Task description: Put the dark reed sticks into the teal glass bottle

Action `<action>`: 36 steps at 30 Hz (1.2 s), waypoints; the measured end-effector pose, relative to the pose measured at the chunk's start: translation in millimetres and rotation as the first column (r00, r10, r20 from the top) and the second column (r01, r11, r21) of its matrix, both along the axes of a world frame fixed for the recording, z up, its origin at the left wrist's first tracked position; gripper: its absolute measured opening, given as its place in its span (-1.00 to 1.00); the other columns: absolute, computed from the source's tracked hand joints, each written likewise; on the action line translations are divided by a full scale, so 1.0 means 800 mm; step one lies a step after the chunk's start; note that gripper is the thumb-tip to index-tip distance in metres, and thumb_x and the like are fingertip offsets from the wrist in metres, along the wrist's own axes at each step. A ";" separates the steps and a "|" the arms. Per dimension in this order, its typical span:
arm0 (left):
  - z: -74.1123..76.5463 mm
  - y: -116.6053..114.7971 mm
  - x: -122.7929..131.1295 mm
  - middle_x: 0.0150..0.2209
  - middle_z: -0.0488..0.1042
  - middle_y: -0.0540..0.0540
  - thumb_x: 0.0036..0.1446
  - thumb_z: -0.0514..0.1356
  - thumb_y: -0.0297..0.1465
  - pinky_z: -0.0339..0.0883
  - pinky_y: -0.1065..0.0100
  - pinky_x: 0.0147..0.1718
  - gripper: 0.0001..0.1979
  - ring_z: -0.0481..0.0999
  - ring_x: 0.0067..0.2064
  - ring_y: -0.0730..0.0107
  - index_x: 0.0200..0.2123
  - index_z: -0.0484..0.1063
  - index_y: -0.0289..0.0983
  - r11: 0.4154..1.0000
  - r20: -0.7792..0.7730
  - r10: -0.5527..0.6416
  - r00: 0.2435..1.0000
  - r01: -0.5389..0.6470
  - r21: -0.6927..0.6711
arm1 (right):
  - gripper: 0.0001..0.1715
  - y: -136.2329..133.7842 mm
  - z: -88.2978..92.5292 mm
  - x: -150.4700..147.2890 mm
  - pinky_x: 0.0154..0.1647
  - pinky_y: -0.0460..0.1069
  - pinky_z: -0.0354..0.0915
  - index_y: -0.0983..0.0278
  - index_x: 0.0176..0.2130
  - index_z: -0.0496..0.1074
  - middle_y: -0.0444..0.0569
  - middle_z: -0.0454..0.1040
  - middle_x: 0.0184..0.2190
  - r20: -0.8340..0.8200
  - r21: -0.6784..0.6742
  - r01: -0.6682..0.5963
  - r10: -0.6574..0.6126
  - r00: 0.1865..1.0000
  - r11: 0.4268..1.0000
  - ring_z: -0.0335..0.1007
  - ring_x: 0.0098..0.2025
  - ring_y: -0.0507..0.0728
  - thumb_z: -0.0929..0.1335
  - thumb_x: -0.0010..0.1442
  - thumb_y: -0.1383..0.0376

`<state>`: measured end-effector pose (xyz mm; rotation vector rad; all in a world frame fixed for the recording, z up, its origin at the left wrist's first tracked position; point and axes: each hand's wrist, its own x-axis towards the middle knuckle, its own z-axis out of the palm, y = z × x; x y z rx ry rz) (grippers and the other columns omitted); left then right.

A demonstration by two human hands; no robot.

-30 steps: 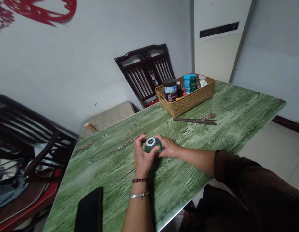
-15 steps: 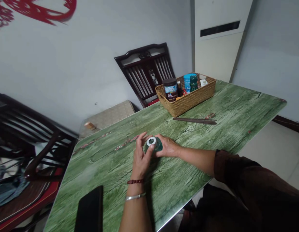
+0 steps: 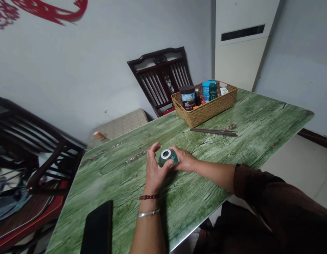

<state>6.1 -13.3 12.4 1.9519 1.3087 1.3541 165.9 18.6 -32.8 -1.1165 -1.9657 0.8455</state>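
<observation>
A small teal glass bottle (image 3: 175,157) with a white ring collar around its dark mouth is held between my hands, just over the green table (image 3: 211,183). My right hand (image 3: 185,159) wraps the bottle's right side and steadies it. On the other side, my left hand (image 3: 155,165) cups the bottle, its thumb pressed low on the near side and its fingers raised at the far left. The bottle's base is hidden behind my hands. Beyond them lie several thin dark sticks (image 3: 214,132), loosely bundled.
A wicker basket (image 3: 205,116) full of jars and bottles, including a brown-lidded jar (image 3: 188,98), stands at the back. A black phone-like slab (image 3: 97,227) lies near left. Dark wooden chairs (image 3: 163,77) and a low side table (image 3: 121,123) border the table.
My left thumb has slid from the collar down onto the bottle's side, leaving the collar in full view. My left fingers have lifted slightly. My right hand stays on the bottle.
</observation>
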 end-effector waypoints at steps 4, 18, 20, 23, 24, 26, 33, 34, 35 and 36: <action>-0.003 0.005 0.002 -0.16 0.46 -0.10 -0.02 0.39 -0.18 0.25 0.04 0.07 -0.43 0.48 -0.05 0.08 0.06 0.38 -0.16 0.985 -0.133 0.159 0.978 -0.148 0.088 | -0.15 0.001 -0.003 -0.002 -0.13 0.04 0.32 0.18 0.12 0.21 -0.02 0.51 -0.10 0.029 0.029 0.029 -0.030 0.999 0.999 0.49 -0.09 0.24 0.55 -0.06 0.10; 0.003 -0.017 -0.038 -0.21 0.43 -0.03 -0.14 0.42 -0.06 0.39 0.18 -0.08 -0.45 0.49 -0.14 0.30 -0.15 0.37 -0.20 0.960 0.350 0.229 0.908 -0.153 -0.233 | 0.24 0.011 0.025 0.004 0.21 0.18 0.19 0.25 0.27 0.11 0.21 0.30 0.20 -0.165 -0.078 -0.028 0.015 0.986 0.997 0.27 0.23 0.30 0.63 -0.28 0.14; 0.008 -0.037 -0.051 -0.41 0.31 0.10 -0.17 0.42 0.02 0.45 0.24 -0.22 -0.45 0.39 -0.39 0.48 -0.31 0.31 -0.21 0.925 0.557 0.289 0.779 -0.077 -0.373 | 0.02 0.010 0.040 0.025 0.12 0.14 0.26 0.24 0.16 0.24 0.11 0.40 0.06 -0.251 -0.108 0.065 -0.091 0.964 0.992 0.37 0.09 0.23 0.59 -0.19 0.04; 0.009 -0.068 -0.064 -0.57 0.10 0.20 -0.21 0.45 0.03 0.41 0.38 -0.43 -0.41 0.14 -0.59 0.64 -0.44 0.22 -0.23 0.866 0.740 0.291 0.606 0.161 -0.473 | -0.35 0.007 0.066 0.063 -0.18 0.01 0.33 0.25 -0.20 0.38 -0.13 0.41 -0.33 -0.399 -0.137 0.117 -0.163 0.903 0.984 0.37 -0.27 0.08 0.48 -0.07 -0.16; 0.006 -0.077 -0.065 -0.60 0.05 0.21 -0.21 0.46 0.03 0.34 0.46 -0.51 -0.41 0.07 -0.62 0.67 -0.45 0.21 -0.23 0.853 0.779 0.289 0.556 0.220 -0.473 | -0.36 0.004 0.075 0.075 -0.29 -0.04 0.30 0.24 -0.32 0.36 -0.18 0.34 -0.44 -0.458 -0.145 0.103 -0.159 0.875 0.984 0.31 -0.38 0.04 0.44 -0.05 -0.24; -0.001 -0.091 -0.062 -0.63 -0.01 0.22 -0.21 0.45 0.05 0.14 0.56 -0.65 -0.39 -0.01 -0.65 0.69 -0.48 0.19 -0.23 0.837 0.841 0.283 0.461 0.308 -0.451 | -0.28 -0.006 0.090 0.098 -0.44 -0.08 0.22 0.23 -0.48 0.27 -0.23 0.20 -0.58 -0.573 -0.178 0.046 -0.141 0.807 0.983 0.14 -0.54 -0.02 0.38 -0.05 -0.35; -0.023 -0.102 -0.036 -0.65 -0.06 0.24 -0.33 0.51 -0.01 -0.03 0.59 -0.71 -0.34 -0.06 -0.67 0.71 -0.51 0.14 -0.23 0.788 0.846 0.288 0.449 0.390 -0.476 | -0.15 -0.046 0.079 0.122 -0.66 -0.12 0.06 0.21 -0.66 0.01 -0.34 -0.12 -0.74 -0.719 -0.315 -0.199 -0.097 0.688 0.928 -0.22 -0.71 -0.12 0.38 -0.08 -0.39; -0.024 -0.101 -0.032 -0.65 -0.05 0.25 -0.32 0.52 -0.03 -0.03 0.59 -0.71 -0.35 -0.06 -0.66 0.71 -0.51 0.14 -0.23 0.788 0.819 0.293 0.493 0.360 -0.499 | -0.14 -0.049 0.068 0.115 -0.68 -0.13 0.02 0.21 -0.66 -0.01 -0.34 -0.12 -0.74 -0.701 -0.350 -0.205 -0.111 0.705 0.914 -0.22 -0.72 -0.12 0.39 -0.11 -0.39; -0.024 -0.101 -0.029 -0.65 -0.04 0.25 -0.32 0.52 -0.04 -0.03 0.59 -0.71 -0.35 -0.05 -0.66 0.70 -0.51 0.14 -0.23 0.789 0.788 0.299 0.538 0.324 -0.521 | -0.14 -0.050 0.055 0.107 -0.71 -0.14 -0.01 0.20 -0.66 -0.01 -0.35 -0.12 -0.75 -0.666 -0.390 -0.195 -0.130 0.734 0.900 -0.22 -0.72 -0.12 0.41 -0.14 -0.39; -0.024 -0.100 -0.026 -0.65 -0.03 0.24 -0.31 0.52 -0.04 -0.02 0.58 -0.71 -0.35 -0.04 -0.65 0.70 -0.52 0.13 -0.23 0.792 0.754 0.306 0.582 0.284 -0.540 | -0.14 -0.052 0.042 0.099 -0.73 -0.14 -0.03 0.20 -0.66 -0.01 -0.36 -0.13 -0.75 -0.619 -0.428 -0.176 -0.145 0.772 0.887 -0.23 -0.72 -0.13 0.42 -0.17 -0.39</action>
